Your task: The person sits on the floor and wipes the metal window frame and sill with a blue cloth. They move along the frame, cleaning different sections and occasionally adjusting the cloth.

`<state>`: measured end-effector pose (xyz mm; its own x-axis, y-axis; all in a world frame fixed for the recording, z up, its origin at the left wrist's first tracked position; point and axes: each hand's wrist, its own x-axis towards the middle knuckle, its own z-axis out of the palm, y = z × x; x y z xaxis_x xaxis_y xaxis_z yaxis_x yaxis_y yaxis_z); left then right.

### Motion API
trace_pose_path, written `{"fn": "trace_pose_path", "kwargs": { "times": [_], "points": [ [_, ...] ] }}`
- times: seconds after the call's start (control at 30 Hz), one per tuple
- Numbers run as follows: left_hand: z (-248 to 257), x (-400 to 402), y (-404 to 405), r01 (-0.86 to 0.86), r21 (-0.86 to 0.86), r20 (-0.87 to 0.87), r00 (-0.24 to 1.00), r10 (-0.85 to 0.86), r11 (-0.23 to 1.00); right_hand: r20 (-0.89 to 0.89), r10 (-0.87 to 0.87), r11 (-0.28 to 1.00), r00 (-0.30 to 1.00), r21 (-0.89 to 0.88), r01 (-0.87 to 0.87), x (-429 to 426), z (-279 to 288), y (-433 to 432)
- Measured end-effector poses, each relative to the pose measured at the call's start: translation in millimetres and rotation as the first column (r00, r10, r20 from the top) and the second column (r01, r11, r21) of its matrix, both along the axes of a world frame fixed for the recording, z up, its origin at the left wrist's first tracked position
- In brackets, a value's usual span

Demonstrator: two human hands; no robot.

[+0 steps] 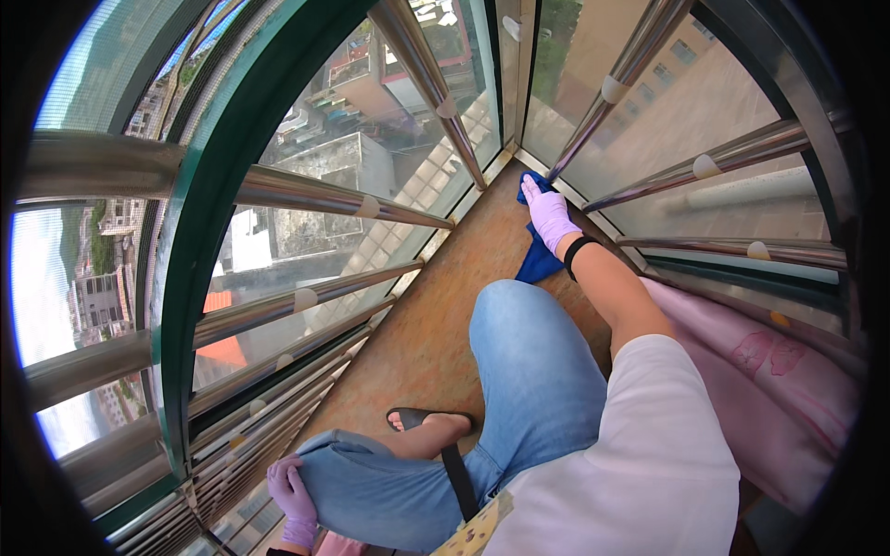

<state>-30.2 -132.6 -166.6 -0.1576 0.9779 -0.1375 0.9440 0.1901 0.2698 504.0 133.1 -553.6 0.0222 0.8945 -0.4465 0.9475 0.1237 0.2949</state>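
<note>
My right hand (546, 208), in a lilac glove, presses a blue cloth (539, 258) near the far corner of a brown ledge (417, 333). Part of the cloth bunches up beyond the fingertips, and the rest trails back under the wrist toward my knee. The fingers lie beside the foot of a steel bar (583, 132) at the right-hand window. At the lower left, my left hand (290, 486), also gloved in lilac, rests with bent fingers on my denim-covered knee (348, 479). No object shows in it.
Steel bars (348, 201) line both window panes (334, 167), which meet at a corner post (513, 69). A green window frame (181, 278) curves along the left. Pink fabric (758, 375) lies to the right. My sandalled foot (431, 422) is on the ledge.
</note>
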Motion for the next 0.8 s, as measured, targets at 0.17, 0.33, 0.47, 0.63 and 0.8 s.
{"fn": "trace_pose_path", "kwargs": {
  "times": [0.17,0.33,0.47,0.63,0.8],
  "points": [
    [3,-1,0,-0.052,-0.017,-0.008,0.999,0.052,0.998,0.452,0.221,0.962,0.864,-0.247,-0.117,3,-1,5],
    [5,2,2,-0.05,-0.029,-0.014,0.999,0.05,0.998,0.465,0.123,0.978,0.877,-0.207,-0.027,26,-12,-53],
    [4,5,4,-0.062,-0.026,0.022,0.998,0.063,0.998,0.477,0.142,0.97,0.868,-0.241,-0.026,67,-24,-116],
    [1,4,3,-0.049,-0.012,0.016,0.999,0.049,0.999,0.379,-0.041,0.914,0.925,-0.361,0.188,93,-28,-184],
    [-2,0,1,-0.035,0.01,0.042,0.999,0.035,0.999,-0.14,-0.368,0.929,0.919,-0.019,0.369,81,-6,-179]
  ]
}}
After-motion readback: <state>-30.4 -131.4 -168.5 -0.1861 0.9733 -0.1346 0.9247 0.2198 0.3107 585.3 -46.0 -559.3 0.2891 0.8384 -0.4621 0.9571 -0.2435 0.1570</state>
